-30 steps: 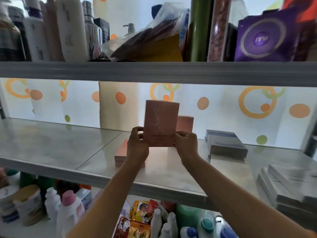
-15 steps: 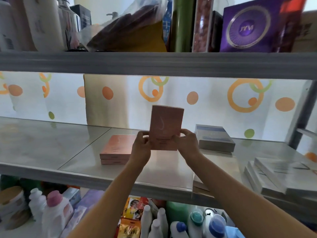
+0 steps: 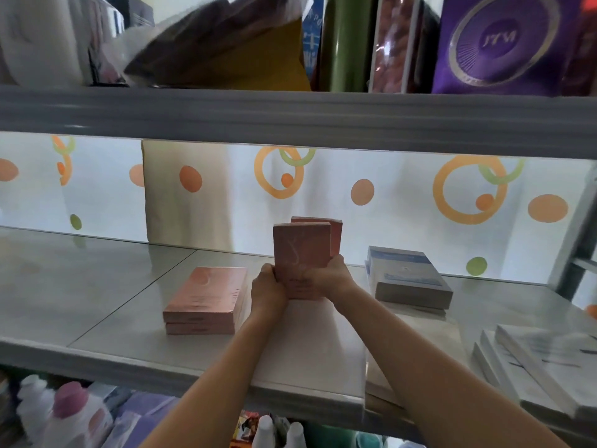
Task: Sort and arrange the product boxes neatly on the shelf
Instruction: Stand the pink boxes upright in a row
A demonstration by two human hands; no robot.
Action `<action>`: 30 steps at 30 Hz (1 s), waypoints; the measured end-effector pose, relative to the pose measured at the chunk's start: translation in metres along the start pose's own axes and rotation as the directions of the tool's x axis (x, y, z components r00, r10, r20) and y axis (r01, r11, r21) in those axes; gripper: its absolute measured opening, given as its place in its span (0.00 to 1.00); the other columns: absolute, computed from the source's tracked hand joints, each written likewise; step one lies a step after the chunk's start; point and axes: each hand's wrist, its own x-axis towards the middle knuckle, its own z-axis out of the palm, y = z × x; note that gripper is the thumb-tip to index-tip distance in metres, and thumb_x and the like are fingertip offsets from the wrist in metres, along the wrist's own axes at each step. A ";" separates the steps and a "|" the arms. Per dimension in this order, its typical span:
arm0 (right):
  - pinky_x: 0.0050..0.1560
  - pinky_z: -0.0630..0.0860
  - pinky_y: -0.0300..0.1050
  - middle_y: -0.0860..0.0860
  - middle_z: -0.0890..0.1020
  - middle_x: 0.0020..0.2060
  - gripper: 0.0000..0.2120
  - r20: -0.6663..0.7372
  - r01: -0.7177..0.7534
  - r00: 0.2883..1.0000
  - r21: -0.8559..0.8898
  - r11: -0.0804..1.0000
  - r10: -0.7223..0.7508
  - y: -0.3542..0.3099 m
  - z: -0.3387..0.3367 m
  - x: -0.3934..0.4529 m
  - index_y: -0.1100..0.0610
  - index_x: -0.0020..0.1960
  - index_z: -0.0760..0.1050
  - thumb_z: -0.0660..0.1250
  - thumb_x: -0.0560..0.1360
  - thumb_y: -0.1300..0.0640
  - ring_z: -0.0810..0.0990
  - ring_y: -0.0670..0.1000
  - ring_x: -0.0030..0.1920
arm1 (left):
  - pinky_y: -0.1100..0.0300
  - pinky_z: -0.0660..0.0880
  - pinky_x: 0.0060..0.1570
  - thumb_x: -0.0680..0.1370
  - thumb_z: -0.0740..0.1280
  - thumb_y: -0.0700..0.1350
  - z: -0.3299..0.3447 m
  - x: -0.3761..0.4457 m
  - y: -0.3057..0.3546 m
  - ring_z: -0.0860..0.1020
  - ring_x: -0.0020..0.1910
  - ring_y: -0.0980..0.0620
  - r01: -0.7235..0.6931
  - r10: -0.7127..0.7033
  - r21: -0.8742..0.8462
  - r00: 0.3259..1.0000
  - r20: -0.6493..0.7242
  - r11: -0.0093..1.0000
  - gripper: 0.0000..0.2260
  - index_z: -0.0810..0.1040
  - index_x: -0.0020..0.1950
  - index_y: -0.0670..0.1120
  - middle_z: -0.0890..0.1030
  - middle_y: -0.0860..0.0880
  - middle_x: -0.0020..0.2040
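Observation:
An upright pink box [image 3: 300, 250] stands on the middle shelf [image 3: 97, 286], held at its lower part from both sides. My left hand [image 3: 268, 287] grips its left edge and my right hand [image 3: 328, 279] grips its right edge. A second pink box [image 3: 336, 236] stands upright just behind it, mostly hidden. To the left, two flat pink boxes [image 3: 206, 295] lie stacked. To the right lies a stack of blue-white boxes [image 3: 408, 274].
White flat boxes [image 3: 536, 360] lie fanned at the shelf's right front. The upper shelf [image 3: 290, 111] carries bottles, a plastic bag and a purple box [image 3: 500, 43]. Bottles [image 3: 68, 412] and packets fill the shelf below. A metal post [image 3: 578, 250] stands at the right.
Both hands have lowered the pink box from the air onto the shelf, in front of the other upright pink box. The camera has shifted right and closer.

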 end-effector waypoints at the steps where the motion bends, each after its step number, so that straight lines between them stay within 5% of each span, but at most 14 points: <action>1: 0.58 0.80 0.49 0.47 0.83 0.51 0.50 0.011 -0.012 1.000 0.011 1.000 0.012 0.000 0.000 0.005 0.52 0.64 0.71 0.81 0.47 0.35 0.83 0.49 0.51 | 0.54 0.71 0.45 0.79 0.59 0.39 0.002 0.004 -0.002 0.78 0.49 0.40 0.005 -0.005 -0.007 1.000 -0.007 1.000 0.06 0.75 0.51 0.43 0.82 0.42 0.51; 9: 0.52 0.82 0.53 0.49 0.81 0.53 0.49 0.003 -0.029 1.000 0.024 0.999 0.028 0.018 0.005 0.028 0.55 0.64 0.65 0.78 0.47 0.45 0.82 0.52 0.51 | 0.53 0.73 0.45 0.78 0.61 0.39 0.014 0.008 -0.010 0.78 0.47 0.41 -0.074 0.074 0.009 0.996 -0.053 0.997 0.06 0.74 0.53 0.43 0.82 0.43 0.49; 16: 0.43 0.84 0.50 0.46 0.85 0.47 0.53 0.022 -0.052 0.998 0.007 0.999 0.052 0.070 0.021 0.088 0.52 0.62 0.73 0.84 0.40 0.36 0.86 0.50 0.44 | 0.53 0.74 0.47 0.76 0.63 0.39 0.011 0.003 -0.014 0.79 0.50 0.40 -0.105 0.106 0.016 0.993 -0.061 0.994 0.09 0.77 0.56 0.42 0.83 0.42 0.50; 19: 0.47 0.84 0.49 0.44 0.85 0.46 0.46 -0.045 -0.055 0.998 -0.046 0.997 0.052 0.058 0.015 0.073 0.51 0.60 0.75 0.80 0.47 0.32 0.85 0.49 0.44 | 0.52 0.72 0.46 0.77 0.63 0.40 0.010 0.000 -0.012 0.78 0.52 0.36 -0.121 0.124 0.058 0.990 -0.064 0.991 0.10 0.76 0.57 0.40 0.82 0.38 0.51; 23: 0.52 0.82 0.51 0.48 0.84 0.48 0.44 -0.065 -0.041 0.997 -0.122 0.992 0.034 0.025 0.002 0.033 0.53 0.60 0.75 0.74 0.54 0.28 0.84 0.50 0.48 | 0.50 0.71 0.56 0.78 0.61 0.39 0.002 -0.011 -0.003 0.76 0.59 0.35 -0.062 0.069 0.091 0.995 -0.067 0.994 0.20 0.69 0.71 0.38 0.79 0.34 0.59; 27: 0.45 0.77 0.48 0.53 0.81 0.50 0.43 -0.074 -0.072 0.996 -0.236 0.969 0.056 0.008 -0.005 0.002 0.58 0.59 0.72 0.66 0.60 0.25 0.82 0.54 0.50 | 0.52 0.70 0.49 0.76 0.61 0.34 -0.013 -0.031 0.001 0.77 0.56 0.34 -0.064 0.080 0.155 0.992 -0.099 0.986 0.23 0.67 0.71 0.38 0.79 0.34 0.56; 30: 0.43 0.77 0.47 0.55 0.82 0.50 0.33 -0.085 -0.084 0.995 -0.310 0.947 0.061 0.001 -0.006 -0.013 0.61 0.60 0.73 0.64 0.65 0.38 0.82 0.56 0.49 | 0.51 0.70 0.49 0.76 0.59 0.32 -0.030 -0.042 0.004 0.77 0.56 0.35 -0.092 0.116 0.181 0.984 -0.131 0.979 0.23 0.67 0.72 0.37 0.80 0.33 0.56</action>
